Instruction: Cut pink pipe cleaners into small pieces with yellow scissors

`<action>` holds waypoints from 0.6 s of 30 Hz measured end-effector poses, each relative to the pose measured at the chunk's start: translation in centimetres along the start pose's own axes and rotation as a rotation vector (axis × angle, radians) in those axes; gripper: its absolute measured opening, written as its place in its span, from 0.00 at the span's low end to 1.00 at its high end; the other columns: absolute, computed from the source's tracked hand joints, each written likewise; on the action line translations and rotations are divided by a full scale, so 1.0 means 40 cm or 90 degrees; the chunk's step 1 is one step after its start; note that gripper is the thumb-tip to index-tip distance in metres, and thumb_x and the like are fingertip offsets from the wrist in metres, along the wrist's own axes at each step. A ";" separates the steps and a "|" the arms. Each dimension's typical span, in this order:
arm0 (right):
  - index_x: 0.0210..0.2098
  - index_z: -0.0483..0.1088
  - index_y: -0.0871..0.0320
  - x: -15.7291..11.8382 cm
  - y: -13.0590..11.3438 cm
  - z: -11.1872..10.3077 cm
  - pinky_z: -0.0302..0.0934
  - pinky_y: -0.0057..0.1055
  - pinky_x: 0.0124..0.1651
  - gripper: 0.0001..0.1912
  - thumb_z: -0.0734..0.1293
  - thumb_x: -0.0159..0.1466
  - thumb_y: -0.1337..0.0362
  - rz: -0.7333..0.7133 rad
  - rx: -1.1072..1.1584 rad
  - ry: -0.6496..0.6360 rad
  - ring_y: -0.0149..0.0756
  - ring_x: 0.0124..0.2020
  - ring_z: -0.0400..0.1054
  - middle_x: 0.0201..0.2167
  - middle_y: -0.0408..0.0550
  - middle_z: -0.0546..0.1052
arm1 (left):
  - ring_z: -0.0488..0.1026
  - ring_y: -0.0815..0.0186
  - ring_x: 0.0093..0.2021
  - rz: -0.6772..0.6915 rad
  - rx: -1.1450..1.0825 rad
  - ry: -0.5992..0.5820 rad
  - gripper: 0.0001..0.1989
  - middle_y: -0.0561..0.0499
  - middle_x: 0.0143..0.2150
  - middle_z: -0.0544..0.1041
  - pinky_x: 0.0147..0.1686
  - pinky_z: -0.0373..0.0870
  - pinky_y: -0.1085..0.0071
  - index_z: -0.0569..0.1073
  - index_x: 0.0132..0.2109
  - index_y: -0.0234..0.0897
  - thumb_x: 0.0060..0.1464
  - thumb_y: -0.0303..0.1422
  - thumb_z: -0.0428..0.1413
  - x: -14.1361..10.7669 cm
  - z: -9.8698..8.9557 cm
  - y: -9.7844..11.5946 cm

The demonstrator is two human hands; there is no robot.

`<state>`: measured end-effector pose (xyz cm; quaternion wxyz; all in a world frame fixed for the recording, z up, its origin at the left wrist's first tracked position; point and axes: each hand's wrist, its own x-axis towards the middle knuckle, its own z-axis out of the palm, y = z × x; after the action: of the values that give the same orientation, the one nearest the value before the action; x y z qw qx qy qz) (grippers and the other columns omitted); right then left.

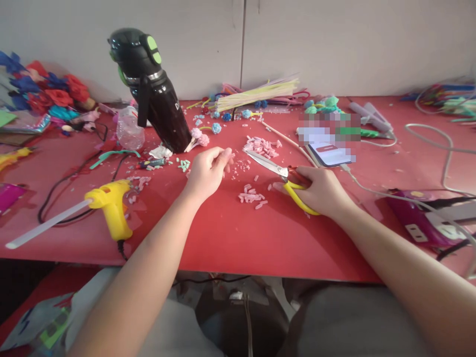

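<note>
My right hand (320, 191) grips a pair of scissors (268, 164) with yellow and red handles, blades pointing left over the table. My left hand (208, 171) hovers left of the blade tips, thumb and fingers pinched together. Whatever lies between those fingers is too small to make out. Beyond the blades is a heap of short pink cut pieces (262, 147). A smaller cluster of pink pieces (251, 194) lies nearer me, below the blades. Fine pink crumbs are scattered between the hands.
A black bottle (163, 109) stands behind my left hand. A yellow glue gun (111, 201) lies at left with its cord. Pipe cleaners (256, 94) are stacked at the back. A phone (329, 151) with a cable and a purple power strip (424, 218) are on the right.
</note>
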<state>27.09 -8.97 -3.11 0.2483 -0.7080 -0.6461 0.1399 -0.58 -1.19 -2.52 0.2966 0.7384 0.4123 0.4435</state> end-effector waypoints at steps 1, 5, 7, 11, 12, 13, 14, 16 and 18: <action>0.24 0.50 0.51 0.000 0.001 0.000 0.45 0.34 0.28 0.41 0.69 0.53 0.21 -0.001 0.003 -0.001 0.32 0.26 0.45 0.19 0.38 0.53 | 0.71 0.67 0.25 0.001 0.004 -0.005 0.31 0.51 0.26 0.76 0.29 0.67 0.68 0.73 0.33 0.40 0.71 0.62 0.52 0.003 0.001 -0.002; 0.24 0.51 0.50 0.001 0.002 0.000 0.47 0.34 0.28 0.42 0.69 0.52 0.21 -0.008 0.001 -0.014 0.33 0.27 0.47 0.20 0.39 0.55 | 0.72 0.65 0.28 0.010 0.057 -0.031 0.29 0.50 0.29 0.79 0.33 0.69 0.67 0.72 0.34 0.41 0.75 0.58 0.50 0.011 0.001 -0.002; 0.23 0.50 0.50 0.002 0.002 -0.001 0.47 0.34 0.28 0.43 0.69 0.51 0.20 -0.014 -0.007 -0.016 0.33 0.26 0.46 0.19 0.39 0.55 | 0.73 0.65 0.29 0.017 0.085 -0.033 0.27 0.50 0.30 0.79 0.35 0.70 0.66 0.71 0.34 0.41 0.76 0.55 0.49 0.013 0.000 0.002; 0.23 0.48 0.51 0.002 0.001 -0.004 0.47 0.33 0.27 0.45 0.68 0.50 0.18 -0.013 -0.019 -0.023 0.32 0.24 0.46 0.19 0.39 0.55 | 0.73 0.64 0.29 0.039 0.130 -0.025 0.21 0.51 0.29 0.78 0.35 0.68 0.66 0.71 0.35 0.42 0.77 0.46 0.52 0.014 -0.005 0.014; 0.23 0.48 0.51 0.002 0.000 -0.004 0.47 0.33 0.27 0.44 0.68 0.50 0.18 -0.008 -0.022 -0.027 0.32 0.24 0.47 0.19 0.39 0.56 | 0.72 0.64 0.29 0.042 0.137 -0.022 0.19 0.52 0.29 0.78 0.35 0.68 0.66 0.71 0.35 0.42 0.76 0.44 0.53 0.014 -0.006 0.017; 0.24 0.49 0.51 0.003 -0.001 -0.005 0.47 0.33 0.27 0.44 0.68 0.50 0.18 -0.002 -0.026 -0.031 0.32 0.25 0.47 0.19 0.39 0.56 | 0.72 0.64 0.29 0.043 0.142 -0.022 0.18 0.52 0.29 0.78 0.34 0.67 0.66 0.71 0.35 0.41 0.76 0.42 0.53 0.014 -0.006 0.020; 0.24 0.49 0.50 0.003 -0.002 -0.005 0.47 0.34 0.28 0.44 0.69 0.51 0.19 0.004 -0.031 -0.034 0.33 0.25 0.48 0.19 0.40 0.56 | 0.72 0.64 0.29 0.042 0.146 -0.022 0.17 0.52 0.29 0.79 0.34 0.67 0.66 0.71 0.34 0.41 0.75 0.39 0.54 0.014 -0.007 0.022; 0.24 0.50 0.50 0.004 -0.004 -0.004 0.46 0.34 0.29 0.42 0.69 0.51 0.20 0.018 -0.043 -0.040 0.33 0.26 0.49 0.20 0.40 0.57 | 0.72 0.65 0.29 0.042 0.152 -0.029 0.15 0.52 0.29 0.78 0.34 0.67 0.66 0.71 0.34 0.41 0.74 0.36 0.54 0.015 -0.007 0.026; 0.24 0.50 0.50 0.005 -0.007 -0.004 0.46 0.34 0.29 0.42 0.70 0.51 0.21 0.027 -0.053 -0.042 0.34 0.26 0.51 0.20 0.40 0.57 | 0.72 0.65 0.29 0.044 0.155 -0.036 0.14 0.52 0.29 0.78 0.36 0.68 0.67 0.71 0.34 0.41 0.73 0.33 0.53 0.016 -0.006 0.028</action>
<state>26.97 -8.80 -2.82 0.1941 -0.7265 -0.6439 0.1412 -0.23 -1.16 -1.26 0.2008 0.7949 0.4289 0.3793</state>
